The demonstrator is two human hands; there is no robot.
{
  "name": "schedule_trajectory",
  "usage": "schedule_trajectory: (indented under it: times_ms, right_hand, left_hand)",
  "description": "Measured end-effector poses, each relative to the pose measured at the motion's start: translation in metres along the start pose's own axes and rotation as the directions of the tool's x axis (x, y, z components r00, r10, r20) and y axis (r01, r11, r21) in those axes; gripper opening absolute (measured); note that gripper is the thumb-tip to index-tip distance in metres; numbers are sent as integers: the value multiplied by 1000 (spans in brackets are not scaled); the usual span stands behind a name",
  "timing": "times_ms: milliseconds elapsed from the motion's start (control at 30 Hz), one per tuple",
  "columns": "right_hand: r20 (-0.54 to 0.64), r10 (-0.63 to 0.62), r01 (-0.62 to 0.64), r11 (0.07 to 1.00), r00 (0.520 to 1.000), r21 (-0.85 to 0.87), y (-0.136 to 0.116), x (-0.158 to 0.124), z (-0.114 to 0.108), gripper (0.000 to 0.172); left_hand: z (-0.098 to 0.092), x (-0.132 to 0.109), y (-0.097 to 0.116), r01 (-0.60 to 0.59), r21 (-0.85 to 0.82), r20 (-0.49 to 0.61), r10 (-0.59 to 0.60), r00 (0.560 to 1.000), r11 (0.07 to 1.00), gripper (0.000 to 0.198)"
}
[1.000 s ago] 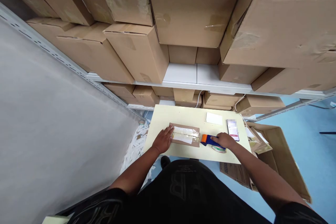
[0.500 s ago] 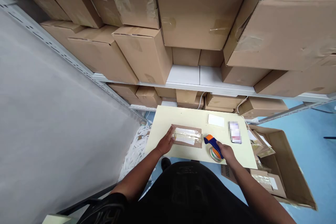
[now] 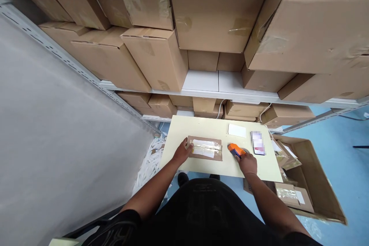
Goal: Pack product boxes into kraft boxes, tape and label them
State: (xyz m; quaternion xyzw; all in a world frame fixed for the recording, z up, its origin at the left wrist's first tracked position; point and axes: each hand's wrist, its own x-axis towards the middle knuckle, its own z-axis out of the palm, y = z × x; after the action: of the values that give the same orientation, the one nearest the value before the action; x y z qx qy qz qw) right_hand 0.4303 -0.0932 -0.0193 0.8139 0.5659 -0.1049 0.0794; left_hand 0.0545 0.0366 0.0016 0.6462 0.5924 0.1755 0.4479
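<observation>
A flat brown cardboard parcel (image 3: 206,157) lies on the pale yellow table (image 3: 175,125), with clear tape along its middle over a white label. My left hand (image 3: 182,153) grips the parcel's left end, thumb on top and fingers at the edge. To the right of the parcel, my right hand (image 3: 248,163) is closed around an orange and blue tape dispenser (image 3: 236,149). The dispenser is turned on its side at the table top, apart from the parcel. My hand partly hides it and its tape roll.
White paper slips (image 3: 236,130) and a phone-like object (image 3: 257,143) lie at the table's back right. An open carton (image 3: 317,177) holding parcels stands on the floor to the right. Shelves (image 3: 201,80) of boxes rise behind; paper shreds (image 3: 147,161) lie left.
My right hand has turned the tape dispenser over, so its orange side now faces up. My left hand has shifted from lying along the parcel's left end to gripping it.
</observation>
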Motion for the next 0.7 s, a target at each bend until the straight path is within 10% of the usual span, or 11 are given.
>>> schedule_trajectory:
  times_ms: [200, 367, 533, 700]
  right_hand:
    - [-169, 34, 4, 976, 985, 217, -38, -3, -2, 48]
    - [119, -130, 19, 750, 984, 662, -87, -1, -24, 53]
    - [97, -73, -14, 726, 993, 687, -108, -9, -24, 40]
    - [159, -61, -67, 719, 985, 691, -110, -23, 4, 69]
  left_hand:
    - [-9, 3, 11, 44, 96, 123, -56, 991, 994, 51]
    - [-8, -6, 13, 49, 49, 102, -54, 993, 998, 42]
    - [-6, -26, 6, 8, -114, 39, -4, 999, 993, 57]
    - [1, -32, -11, -36, -231, 61, 51, 997, 972, 79]
